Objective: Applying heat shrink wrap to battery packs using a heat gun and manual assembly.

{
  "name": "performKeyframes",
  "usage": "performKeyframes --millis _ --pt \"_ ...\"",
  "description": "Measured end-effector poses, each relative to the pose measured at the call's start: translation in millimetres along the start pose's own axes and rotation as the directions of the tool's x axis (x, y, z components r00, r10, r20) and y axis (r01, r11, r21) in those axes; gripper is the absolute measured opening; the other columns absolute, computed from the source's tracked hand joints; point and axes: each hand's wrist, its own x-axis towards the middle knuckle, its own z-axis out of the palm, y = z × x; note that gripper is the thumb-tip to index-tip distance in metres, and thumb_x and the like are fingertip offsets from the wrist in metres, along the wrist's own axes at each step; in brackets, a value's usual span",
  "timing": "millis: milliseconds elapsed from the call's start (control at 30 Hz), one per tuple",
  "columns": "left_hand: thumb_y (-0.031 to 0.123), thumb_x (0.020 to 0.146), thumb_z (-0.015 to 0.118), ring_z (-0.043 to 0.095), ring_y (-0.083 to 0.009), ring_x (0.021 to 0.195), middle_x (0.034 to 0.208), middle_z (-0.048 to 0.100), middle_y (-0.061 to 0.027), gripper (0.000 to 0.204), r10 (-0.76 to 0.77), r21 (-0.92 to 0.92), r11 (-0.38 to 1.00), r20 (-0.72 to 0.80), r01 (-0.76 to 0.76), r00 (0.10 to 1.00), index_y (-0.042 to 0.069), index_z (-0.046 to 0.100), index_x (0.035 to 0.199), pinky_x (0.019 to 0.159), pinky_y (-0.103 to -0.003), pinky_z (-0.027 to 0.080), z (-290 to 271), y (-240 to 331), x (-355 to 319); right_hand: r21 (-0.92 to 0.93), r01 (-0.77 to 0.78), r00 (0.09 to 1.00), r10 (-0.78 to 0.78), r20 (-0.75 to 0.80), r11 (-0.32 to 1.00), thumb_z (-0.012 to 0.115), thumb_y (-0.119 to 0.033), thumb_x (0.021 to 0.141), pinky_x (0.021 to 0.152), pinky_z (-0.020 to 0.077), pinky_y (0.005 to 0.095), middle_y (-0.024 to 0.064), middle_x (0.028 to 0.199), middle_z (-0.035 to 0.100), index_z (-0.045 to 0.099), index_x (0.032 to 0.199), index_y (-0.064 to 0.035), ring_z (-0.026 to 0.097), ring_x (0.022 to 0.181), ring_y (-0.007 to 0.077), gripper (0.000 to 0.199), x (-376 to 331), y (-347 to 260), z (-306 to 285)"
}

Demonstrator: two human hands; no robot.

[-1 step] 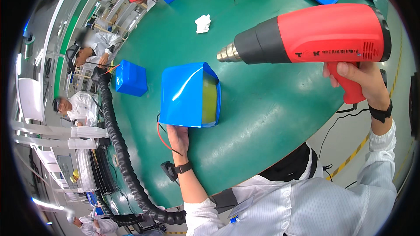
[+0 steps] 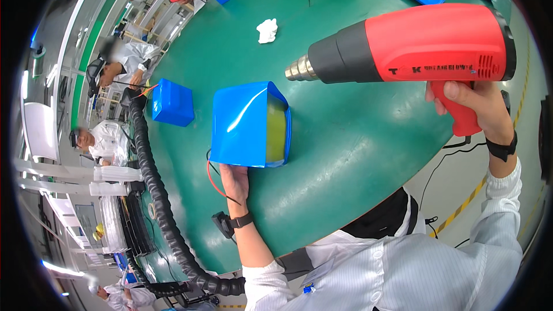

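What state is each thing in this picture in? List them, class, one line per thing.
Heat gun: gripped in right hand, nozzle aimed left.
Blue-sleeved block: steadied by left hand, sleeve end open.
Small blue block: resting on table, untouched.
White rag: crumpled.

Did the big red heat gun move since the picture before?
No. The red heat gun sits at the same spot above the green table, its nozzle beside the blue-wrapped block.

Bright, even overhead light; glare on blue wrap point(image 2: 239, 124); perhaps slightly soft, bent edges.
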Motion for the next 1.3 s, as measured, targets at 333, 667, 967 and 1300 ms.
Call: performKeyframes --millis 333,667,967,1300 --pt "0.056 0.105 0.039 0.046 -0.0284 0.139 0.155 0.042 -0.0104 0.068 -0.007 0.032 0.999 0.022 0.006 1.0 0.01 0.03 0.155 0.112 -0.049 0.041 -5.8 -2.0 0.4 0.006 -0.003 0.999 0.003 0.036 1.0 0.075 -0.032 0.09 0.059 0.0527 0.0316 0.0149 0.085 0.069 0.062 0.12 0.0014 0.064 0.065 0.0188 0.046 -0.8 1.1 -1.5" --pt "0.055 0.104 0.042 0.046 -0.0288 0.138 0.155 0.042 -0.0103 0.069 -0.01 0.001 1.0 0.063 0.01 0.998 0.01 0.031 0.155 0.111 -0.05 0.042 -6.1 -2.3 0.5 -0.009 -0.037 0.998 0.038 0.044 0.999 0.076 -0.024 0.089 0.062 0.0535 0.0322 0.0145 0.088 0.07 0.063 0.119 0.0013 0.065 0.068 0.0196 0.042 -8.0 4.1 1.0" --pt "0.052 0.103 0.05 0.049 -0.0311 0.135 0.154 0.043 -0.0135 0.07 0.008 0.055 0.998 0.133 -0.016 0.991 0.006 0.032 0.154 0.11 -0.049 0.044 -11.5 -4.2 -0.3 0.104 -0.075 0.996 0.07 0.048 0.992 0.081 -0.012 0.085 0.063 0.0567 0.0306 0.0122 0.089 0.072 0.066 0.114 0.0011 0.069 0.073 0.0186 0.035 -17.7 5.5 0.2" --pt "0.049 0.099 0.058 0.054 -0.029 0.128 0.143 0.052 -0.0142 0.07 0.004 -0.015 1.0 0.016 -0.003 1.0 0.0 0.041 0.146 0.105 -0.046 0.045 28.1 0.3 -35.0 0.055 -0.138 0.984 0.131 0.12 0.989 0.09 -0.009 0.071 0.071 0.0579 0.0313 0.0065 0.09 0.076 0.073 0.105 -0.0023 0.071 0.08 0.0156 0.039 -47.0 13.8 -21.6"
